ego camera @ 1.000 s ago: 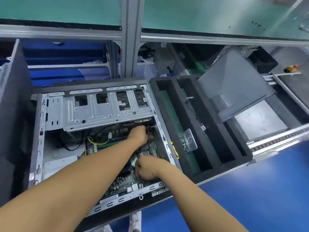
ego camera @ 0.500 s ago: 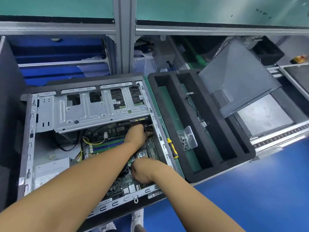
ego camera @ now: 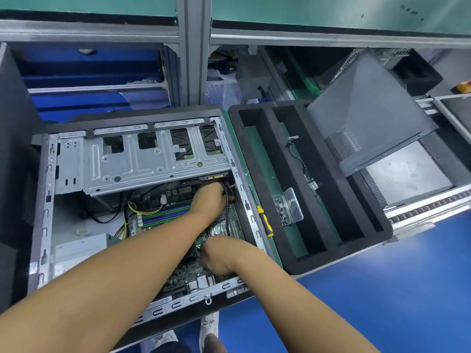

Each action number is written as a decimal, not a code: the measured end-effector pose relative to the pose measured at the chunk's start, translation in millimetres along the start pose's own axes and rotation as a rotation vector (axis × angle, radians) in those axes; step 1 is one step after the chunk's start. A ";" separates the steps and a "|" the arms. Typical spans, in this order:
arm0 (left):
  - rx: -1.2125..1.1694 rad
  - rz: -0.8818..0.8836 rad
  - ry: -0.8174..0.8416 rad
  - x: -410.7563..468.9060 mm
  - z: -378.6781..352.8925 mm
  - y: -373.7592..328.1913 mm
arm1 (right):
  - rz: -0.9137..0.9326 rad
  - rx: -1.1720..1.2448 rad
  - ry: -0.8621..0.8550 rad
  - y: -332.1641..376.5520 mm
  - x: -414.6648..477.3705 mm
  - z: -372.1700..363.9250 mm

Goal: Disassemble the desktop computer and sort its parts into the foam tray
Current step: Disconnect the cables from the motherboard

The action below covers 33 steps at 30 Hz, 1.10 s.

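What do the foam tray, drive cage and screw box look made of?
Foam tray: matte black foam, probably; thick, glossless cut walls.
Drive cage: bare sheet steel, likely; silvery dull sheen, stamped ribs and holes.
Screw box: clear hard plastic; screws show through it.

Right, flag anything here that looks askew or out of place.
Two things. The grey side panel lies tilted across the far right corner of the foam tray, overhanging it. The yellow-handled screwdriver lies in the gap between the computer case and the tray, not in a compartment. Nothing looks spilled or broken.
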State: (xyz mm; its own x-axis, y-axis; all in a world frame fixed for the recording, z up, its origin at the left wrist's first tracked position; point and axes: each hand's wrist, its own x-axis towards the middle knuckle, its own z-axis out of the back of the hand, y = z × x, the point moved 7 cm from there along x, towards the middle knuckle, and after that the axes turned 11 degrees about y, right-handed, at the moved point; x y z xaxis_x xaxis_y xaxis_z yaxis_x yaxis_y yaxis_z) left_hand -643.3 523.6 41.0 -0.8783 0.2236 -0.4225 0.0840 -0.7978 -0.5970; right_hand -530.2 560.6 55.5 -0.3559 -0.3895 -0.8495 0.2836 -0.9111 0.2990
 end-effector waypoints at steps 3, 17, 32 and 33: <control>0.023 -0.036 -0.009 -2.5 0.8 -4.3 | -0.003 -0.003 0.008 0.2 0.2 0.3; 0.100 0.014 0.156 -11.7 16.0 6.5 | -0.013 0.032 0.043 1.3 -0.4 -1.2; 0.220 0.077 0.345 -8.1 30.5 34.8 | -0.005 0.117 0.011 0.1 -3.4 -2.5; 0.242 0.097 0.326 -3.3 28.3 34.5 | -0.004 0.121 0.012 -0.2 -3.0 -2.4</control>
State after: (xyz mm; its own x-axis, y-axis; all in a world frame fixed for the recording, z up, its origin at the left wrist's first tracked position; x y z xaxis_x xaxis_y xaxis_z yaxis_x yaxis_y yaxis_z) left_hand -650.8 479.5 41.1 -0.6731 0.2755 -0.6863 0.0122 -0.9238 -0.3828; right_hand -527.0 562.2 56.9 -0.3457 -0.3850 -0.8557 0.1728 -0.9225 0.3453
